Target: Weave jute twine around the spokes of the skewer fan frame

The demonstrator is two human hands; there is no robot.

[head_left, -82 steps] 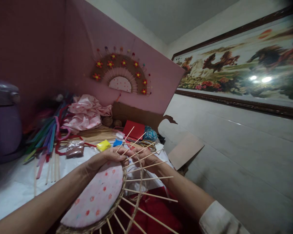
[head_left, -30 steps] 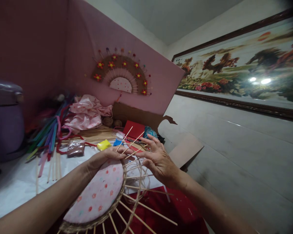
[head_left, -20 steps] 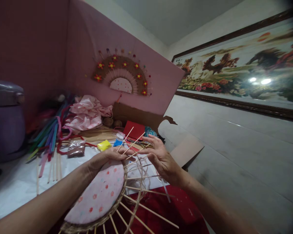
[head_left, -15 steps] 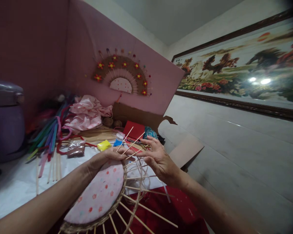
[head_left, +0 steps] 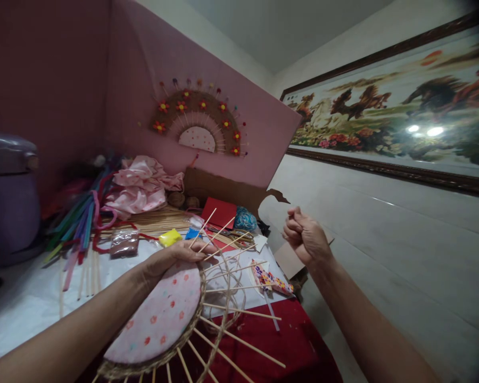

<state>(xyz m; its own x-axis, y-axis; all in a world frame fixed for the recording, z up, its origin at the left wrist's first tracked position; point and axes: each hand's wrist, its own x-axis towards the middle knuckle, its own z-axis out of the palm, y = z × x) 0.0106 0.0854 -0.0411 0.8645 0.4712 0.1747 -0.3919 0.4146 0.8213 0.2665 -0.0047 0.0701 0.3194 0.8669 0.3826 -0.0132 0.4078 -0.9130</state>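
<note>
My left hand point(head_left: 187, 252) is closed on the upper edge of a half-round fan point(head_left: 159, 314), its thumb on top. Floral pink-and-white cloth covers the fan's centre, with braided twine along the curved rim. Thin wooden sticks point(head_left: 255, 346) spread outward from that rim. A strand of brown twine point(head_left: 224, 314) runs across the sticks, with loose loops lying behind them. Off to the right, apart from the fan, my right hand point(head_left: 307, 236) is raised with its fingers curled in. Whatever it pinches, if anything, is hidden.
A pink board point(head_left: 259, 127) bearing a finished flowered fan point(head_left: 197, 114) leans behind. On the white-covered table lie pink cloth point(head_left: 139, 186), pipe cleaners point(head_left: 77, 223), a yellow packet point(head_left: 170, 238), blue yarn point(head_left: 246, 218) and patterned scraps point(head_left: 273, 281). A purple appliance point(head_left: 10, 202) stands left.
My right hand has left the sticks, moving right and slightly up, and its spread fingers have curled closed. The patterned scraps have come into view. My left hand keeps its hold on the fan.
</note>
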